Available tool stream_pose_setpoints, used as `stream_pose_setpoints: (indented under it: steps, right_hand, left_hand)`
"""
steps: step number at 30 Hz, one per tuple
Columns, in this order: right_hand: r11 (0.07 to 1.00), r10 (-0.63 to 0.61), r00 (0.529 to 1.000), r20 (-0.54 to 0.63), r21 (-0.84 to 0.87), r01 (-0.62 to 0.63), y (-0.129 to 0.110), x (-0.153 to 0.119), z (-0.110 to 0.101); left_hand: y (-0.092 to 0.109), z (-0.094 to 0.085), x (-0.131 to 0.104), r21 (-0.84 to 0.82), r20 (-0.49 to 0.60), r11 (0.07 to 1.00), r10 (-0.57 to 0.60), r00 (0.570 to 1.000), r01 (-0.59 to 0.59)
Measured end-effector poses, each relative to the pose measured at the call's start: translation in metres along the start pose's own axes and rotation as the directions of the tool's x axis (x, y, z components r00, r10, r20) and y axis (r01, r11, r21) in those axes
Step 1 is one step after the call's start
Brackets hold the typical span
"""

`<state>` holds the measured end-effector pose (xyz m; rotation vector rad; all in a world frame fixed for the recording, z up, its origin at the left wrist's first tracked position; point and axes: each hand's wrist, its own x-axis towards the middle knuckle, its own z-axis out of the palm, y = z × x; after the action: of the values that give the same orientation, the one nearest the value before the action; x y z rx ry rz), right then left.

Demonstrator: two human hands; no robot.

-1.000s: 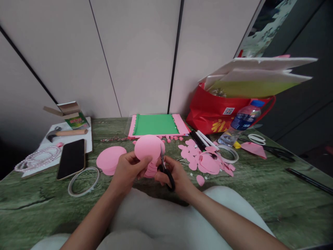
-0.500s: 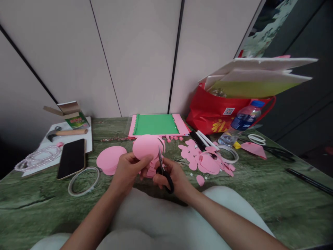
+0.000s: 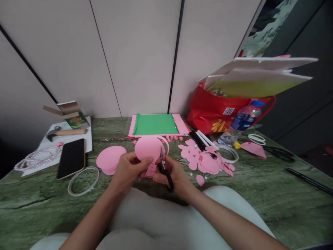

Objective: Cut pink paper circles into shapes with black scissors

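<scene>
Pinching round pink paper disc (image 3: 147, 147) over middle of green wood-grain desk (image 3: 31, 222), left hand (image 3: 130, 168) is steadying it; right hand (image 3: 177, 175) is holding black-handled metal scissors (image 3: 163, 169) at disc's right edge. Turning disc, not scissors, should keep curve smooth.

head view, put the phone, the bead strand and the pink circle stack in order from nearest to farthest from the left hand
1. Pink circle stack, just left of the left hand
2. Phone, farther left, past the stack
3. Bead strand, farthest left, past the phone
</scene>
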<state>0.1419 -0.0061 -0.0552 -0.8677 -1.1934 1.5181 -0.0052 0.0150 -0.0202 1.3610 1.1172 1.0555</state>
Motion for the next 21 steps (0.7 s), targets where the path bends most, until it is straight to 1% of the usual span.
stream_pose_setpoints:
  steps: [4, 10, 14, 18, 20, 21]
  right_hand:
    - [1.000, 0.003, 1.000, 0.000, -0.002, -0.003, -0.0001, 0.0003, -0.0001]
    - [0.998, 0.024, 0.998, -0.050, -0.062, -0.027, -0.0012, 0.0005, 0.0008]
    - [0.995, 0.021, 0.999, -0.049, -0.097, -0.026, -0.0009, 0.0007, 0.0011]
    - [0.997, 0.014, 0.999, -0.038, -0.081, -0.017, 0.0019, 0.0012, 0.0012]
    - [0.996, 0.018, 1.000, -0.022, -0.089, -0.020, 0.0020, 0.0006, 0.0015]
    - [0.995, 0.025, 1.000, -0.013, -0.095, -0.026, 0.0015, 0.0001, 0.0018]
  left_hand:
    - [0.0008, 0.0002, -0.0003, -0.023, -0.012, 1.000, 0.008, 1.000, -0.008]
    - [0.0013, 0.0010, 0.0009, -0.055, -0.011, 0.998, 0.010, 1.000, -0.010]
    - [0.0019, 0.0021, 0.0006, -0.110, 0.029, 0.994, -0.008, 1.000, 0.011]
    - [0.0035, 0.0032, -0.0002, -0.157, 0.117, 0.985, -0.055, 0.992, 0.073]
    - [0.0041, 0.0035, -0.0006, -0.163, 0.118, 0.984, -0.057, 0.991, 0.076]
    - [0.0043, 0.0036, -0.0007, -0.162, 0.099, 0.984, -0.053, 0.994, 0.068]
